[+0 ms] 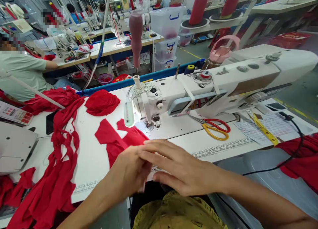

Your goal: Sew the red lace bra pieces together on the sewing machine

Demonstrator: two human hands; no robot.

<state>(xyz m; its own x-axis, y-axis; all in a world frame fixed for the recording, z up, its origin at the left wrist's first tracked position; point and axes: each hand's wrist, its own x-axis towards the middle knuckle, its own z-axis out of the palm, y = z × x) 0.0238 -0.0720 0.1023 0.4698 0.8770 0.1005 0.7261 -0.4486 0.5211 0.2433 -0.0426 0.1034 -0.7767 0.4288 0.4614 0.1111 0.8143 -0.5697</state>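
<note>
My left hand (130, 167) is at the table's front edge, its fingers curled in and closed on a red fabric piece (113, 141). That fabric lies flat on the sewing machine bed and runs under the hand; its near end is mostly hidden. My right hand (177, 166) reaches across from the right, its fingers stretched out and apart, the tips over the back of my left hand. Just beyond the fabric is the needle and presser foot (150, 123) of the white sewing machine (174, 93).
Red-and-yellow-handled scissors (216, 128) lie right of the needle, near a paper sheet with a yellow tape measure (264, 128). A round red fabric stack (102, 102) and long red strips (62, 149) lie left. A co-worker (27, 73) sits at the far left.
</note>
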